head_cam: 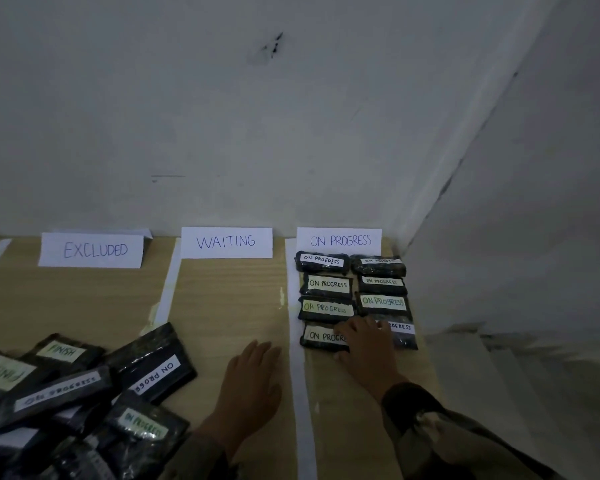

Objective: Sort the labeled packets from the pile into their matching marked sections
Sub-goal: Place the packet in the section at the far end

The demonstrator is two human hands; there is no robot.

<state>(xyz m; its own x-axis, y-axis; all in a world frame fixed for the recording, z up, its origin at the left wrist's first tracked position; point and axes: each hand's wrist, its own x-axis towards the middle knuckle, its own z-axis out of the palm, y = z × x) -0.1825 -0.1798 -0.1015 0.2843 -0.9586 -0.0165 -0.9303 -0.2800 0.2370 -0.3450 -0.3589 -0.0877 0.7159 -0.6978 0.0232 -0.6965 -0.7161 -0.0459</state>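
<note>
Resting flat on table (pixel 229 299), left hand (pixel 250 379) loose; right hand (pixel 364 344) spread, fingers straight, touching black glossy packet (pixel 404 339), white handwritten label partly covered.

I've got three signs in a row against the wall, mid-frame: EXCLUDED sign (pixel 90 250) left, WAITING sign (pixel 226 242) centre, ON PROGRESS sign (pixel 339 241) right. The left tape strip (pixel 167 292) and right tape strip (pixel 297 375) run down-frame between the sections. Sorted packets (pixel 328 285) sit in two columns of four just below the right-most sign. The pile (pixel 66 393) is at lower left, overlapping the left tape strip. The left hand (pixel 248 382) lies flat in the centre section. The right hand (pixel 366 344) rests on the bottom row of sorted packets.
</note>
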